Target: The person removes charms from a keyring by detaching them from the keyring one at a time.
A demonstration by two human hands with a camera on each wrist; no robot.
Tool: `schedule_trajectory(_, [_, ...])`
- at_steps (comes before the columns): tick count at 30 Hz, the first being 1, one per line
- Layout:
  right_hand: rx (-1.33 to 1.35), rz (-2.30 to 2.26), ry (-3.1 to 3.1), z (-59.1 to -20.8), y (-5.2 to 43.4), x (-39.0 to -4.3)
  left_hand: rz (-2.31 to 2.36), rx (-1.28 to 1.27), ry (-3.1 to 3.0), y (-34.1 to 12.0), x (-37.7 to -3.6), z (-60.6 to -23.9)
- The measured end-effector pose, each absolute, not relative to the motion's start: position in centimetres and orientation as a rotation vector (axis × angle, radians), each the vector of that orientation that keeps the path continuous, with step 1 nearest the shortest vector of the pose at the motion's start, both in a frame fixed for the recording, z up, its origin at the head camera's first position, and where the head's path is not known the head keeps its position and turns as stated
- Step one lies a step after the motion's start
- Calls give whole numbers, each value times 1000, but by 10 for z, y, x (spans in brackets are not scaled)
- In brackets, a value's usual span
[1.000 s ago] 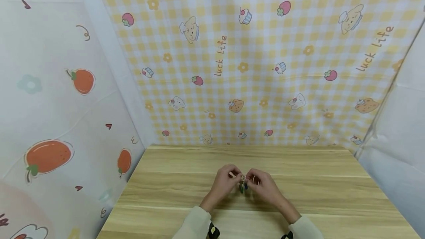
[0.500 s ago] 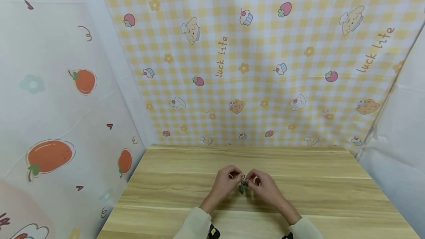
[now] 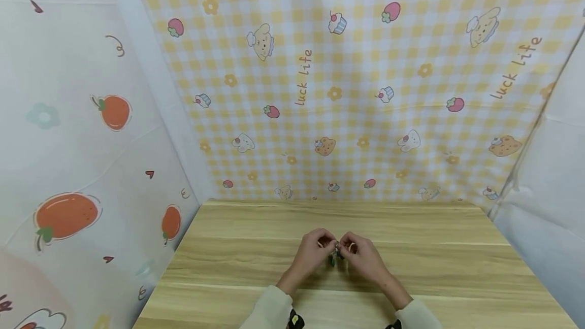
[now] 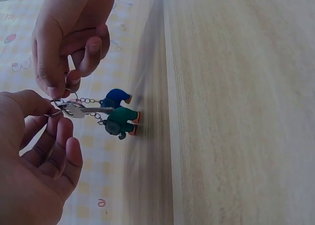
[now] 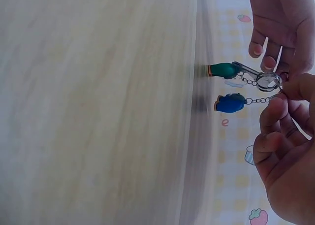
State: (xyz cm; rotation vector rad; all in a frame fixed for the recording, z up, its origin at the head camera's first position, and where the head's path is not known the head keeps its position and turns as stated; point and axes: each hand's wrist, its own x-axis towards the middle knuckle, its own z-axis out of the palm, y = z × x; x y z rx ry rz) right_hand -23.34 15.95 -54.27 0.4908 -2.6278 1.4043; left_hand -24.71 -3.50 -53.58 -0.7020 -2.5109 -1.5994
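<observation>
Both hands meet over the table, fingertips close together. My left hand (image 3: 313, 254) pinches a metal key ring (image 4: 53, 110) between thumb and index finger, its other fingers loosely bent. From the right, my right hand (image 3: 365, 259) pinches at a second ring (image 4: 72, 93) with thumb and index fingertip. A silver key (image 4: 76, 110) hangs at the rings. Two small animal-shaped charms dangle on short chains: a green one (image 4: 123, 120) and a blue one (image 5: 229, 103). In the head view the fingers partly hide the rings and charms.
The hands are above a wood-grain table (image 3: 237, 258). A yellow checked cloth (image 3: 361, 65) with cartoon prints hangs behind its far edge. White printed cloth (image 3: 91, 156) closes off the left side, and plain white cloth (image 3: 548, 182) the right.
My left hand has shifted slightly right, closing the small gap to the right fingertips. The dangling charms have swung and turned between the hands. The right hand stays nearly in place.
</observation>
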Motion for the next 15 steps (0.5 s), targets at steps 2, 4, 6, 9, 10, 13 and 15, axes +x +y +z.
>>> schedule_trajectory(2, [497, 1388, -2627, -542, 160, -233, -1607, -698, -2527, -35, -247, -536])
schedule_trajectory(4, [498, 1380, -2630, -542, 161, -233, -1613, -694, -2541, -34, -247, -536])
schedule_trajectory(6, [511, 1374, -2624, -541, 162, -233, -1611, -693, -2548, -34, -247, -536])
schedule_trajectory(9, [546, 1371, -2596, -542, 162, -233, -1593, -700, -2545, -33, -247, -535])
schedule_trajectory(10, [561, 1373, -2584, -542, 163, -233, -1586, -703, -2541, -33, -247, -535])
schedule_trajectory(13, [594, 1377, -2557, -543, 163, -233, -1561, -712, -2532, -32, -247, -535])
schedule_trajectory(15, [607, 1379, -2551, -544, 164, -233, -1538, -715, -2526, -31, -247, -534])
